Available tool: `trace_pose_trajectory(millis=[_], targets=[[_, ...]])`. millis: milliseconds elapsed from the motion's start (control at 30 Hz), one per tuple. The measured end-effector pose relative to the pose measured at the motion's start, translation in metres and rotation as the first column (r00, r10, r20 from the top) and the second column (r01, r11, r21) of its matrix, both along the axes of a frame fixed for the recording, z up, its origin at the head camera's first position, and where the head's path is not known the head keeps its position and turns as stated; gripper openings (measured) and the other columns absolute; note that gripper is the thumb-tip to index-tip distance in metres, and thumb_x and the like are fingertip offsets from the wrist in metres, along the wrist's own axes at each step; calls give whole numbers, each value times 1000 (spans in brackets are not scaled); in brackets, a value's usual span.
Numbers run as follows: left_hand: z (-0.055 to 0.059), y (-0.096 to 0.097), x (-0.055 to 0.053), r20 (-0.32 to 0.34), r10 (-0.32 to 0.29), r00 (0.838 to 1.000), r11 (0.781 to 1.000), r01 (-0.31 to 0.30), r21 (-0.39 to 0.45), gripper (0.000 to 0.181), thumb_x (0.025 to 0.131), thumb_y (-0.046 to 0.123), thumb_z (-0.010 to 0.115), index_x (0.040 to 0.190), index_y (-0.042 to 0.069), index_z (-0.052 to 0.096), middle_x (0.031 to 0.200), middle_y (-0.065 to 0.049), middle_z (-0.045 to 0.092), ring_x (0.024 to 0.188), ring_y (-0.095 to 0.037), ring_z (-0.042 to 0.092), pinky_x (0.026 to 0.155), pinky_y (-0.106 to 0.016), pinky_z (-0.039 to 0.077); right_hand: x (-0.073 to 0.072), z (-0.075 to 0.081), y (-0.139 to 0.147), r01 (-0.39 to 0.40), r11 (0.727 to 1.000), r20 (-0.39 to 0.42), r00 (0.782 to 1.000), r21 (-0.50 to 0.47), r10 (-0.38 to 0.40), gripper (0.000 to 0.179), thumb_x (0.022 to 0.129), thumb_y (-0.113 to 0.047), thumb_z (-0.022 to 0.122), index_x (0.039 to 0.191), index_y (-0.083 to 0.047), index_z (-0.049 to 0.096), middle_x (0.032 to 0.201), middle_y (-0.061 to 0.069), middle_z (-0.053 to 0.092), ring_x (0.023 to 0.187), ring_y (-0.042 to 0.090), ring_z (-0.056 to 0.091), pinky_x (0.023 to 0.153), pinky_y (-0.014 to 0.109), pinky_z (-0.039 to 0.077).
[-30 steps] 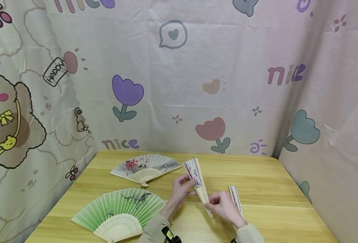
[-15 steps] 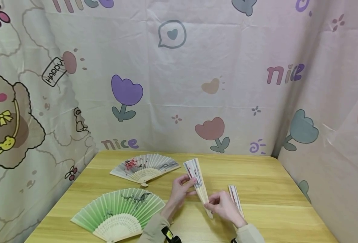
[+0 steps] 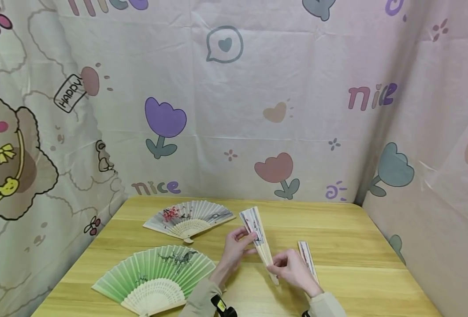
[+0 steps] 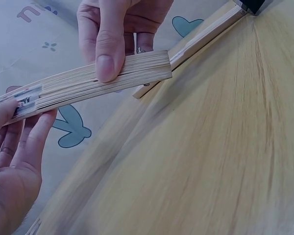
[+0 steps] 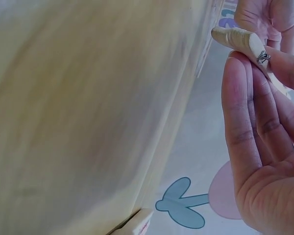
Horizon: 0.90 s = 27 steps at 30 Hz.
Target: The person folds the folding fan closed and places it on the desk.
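Both hands hold one nearly closed folding fan [image 3: 258, 229], its printed leaf up and its pale ribs down toward me. My left hand [image 3: 232, 253] pinches it around the leaf, thumb on top and fingers beneath. At the rib end, my right hand [image 3: 295, 270] pinches the fan between thumb and fingers. The left wrist view shows the stacked ribs [image 4: 83, 83] edge-on under the right thumb. A small metal pivot [image 5: 263, 57] appears at the fan's end in the right wrist view. Just right of my right hand lies a second closed fan [image 3: 306, 254], partly hidden by that hand.
An open green fan [image 3: 194, 273] lies at the front left of the wooden table [image 3: 361, 281], partly behind the left sleeve. Behind it lies an open grey fan [image 3: 214, 214] with red blossoms. A printed curtain [image 3: 234, 110] encloses the table's back and sides.
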<state>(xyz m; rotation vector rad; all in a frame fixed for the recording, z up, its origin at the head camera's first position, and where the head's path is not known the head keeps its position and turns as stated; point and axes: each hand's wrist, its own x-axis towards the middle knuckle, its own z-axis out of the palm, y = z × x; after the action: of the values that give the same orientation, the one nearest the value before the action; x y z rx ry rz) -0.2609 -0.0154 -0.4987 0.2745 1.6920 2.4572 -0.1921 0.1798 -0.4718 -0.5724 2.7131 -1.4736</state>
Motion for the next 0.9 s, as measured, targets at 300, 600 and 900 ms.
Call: trace_pose_trajectory(millis=[300,600,900], targets=[[-2,-1,-1,1,-11,1000,1000,11,9,39,92,3,69,124,-16,55,100,-1,67,87,-13,70,74,-32,69,1,1,1,-19,1000,19,1000,-3,19,10,85,-11,77,80,-3,77,66,11,70,52,-2,52,44,12,43],[-2,-1,-1,-5,-21,1000,1000,21,6,40,92,4,69,125,-16,55,102,-3,66,88,-14,70,75,-33,69,1,1,2,-38,999,11,999,-3,38,12,85,-12,77,77,-3,76,65,14,69,52,-3,50,43,11,41],[-5,-1,-2,-2,-34,999,999,34,15,36,93,3,69,121,-16,57,101,-3,66,88,-14,69,78,-37,68,1,0,3,-44,999,8,999,11,44,15,86,-13,77,74,-4,75,63,13,68,51,-4,48,43,10,39]])
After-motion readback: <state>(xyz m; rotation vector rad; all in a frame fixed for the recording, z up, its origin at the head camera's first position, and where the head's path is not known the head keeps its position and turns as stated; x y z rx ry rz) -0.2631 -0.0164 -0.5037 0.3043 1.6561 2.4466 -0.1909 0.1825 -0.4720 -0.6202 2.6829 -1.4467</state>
